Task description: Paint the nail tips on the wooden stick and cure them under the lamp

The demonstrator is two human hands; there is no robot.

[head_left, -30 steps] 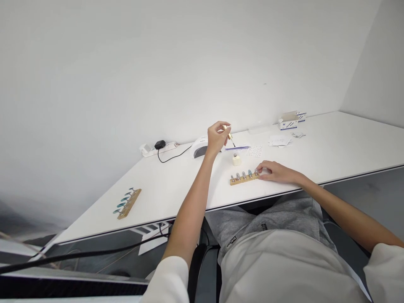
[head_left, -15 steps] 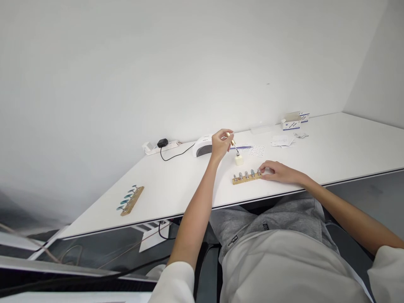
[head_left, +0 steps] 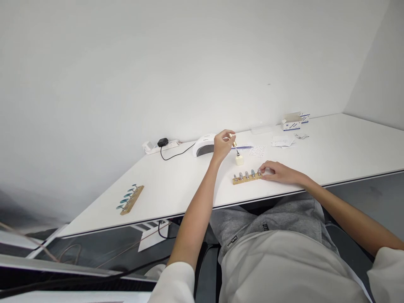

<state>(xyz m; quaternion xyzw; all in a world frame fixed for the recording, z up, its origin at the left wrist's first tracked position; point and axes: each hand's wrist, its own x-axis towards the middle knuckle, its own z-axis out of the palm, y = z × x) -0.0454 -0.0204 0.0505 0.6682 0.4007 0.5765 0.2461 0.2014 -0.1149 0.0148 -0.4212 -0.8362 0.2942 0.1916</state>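
Note:
My left hand (head_left: 223,144) is closed on the gold cap of a nail polish brush (head_left: 233,142). The brush slants down, its tip at the mouth of a pale cream polish bottle (head_left: 239,160) on the table. Below and right of the bottle lies a wooden nail stand (head_left: 248,180), with several silvery false nails standing on it in a row. The fingers of my right hand (head_left: 279,171) pinch the right end of this stand, by the last nail. How deep the brush tip sits in the bottle is too small to tell.
Behind my left hand stands a white nail lamp (head_left: 204,145). A second wooden stand (head_left: 133,200) with teal nails lies at the left. Purple tweezers (head_left: 244,147), sticker sheets (head_left: 283,141), a small box (head_left: 291,123) and a power strip (head_left: 164,147) line the back.
My left hand has shifted very slightly to the right with the brush, which stays at the bottle's mouth. My right hand and the stand keep their place.

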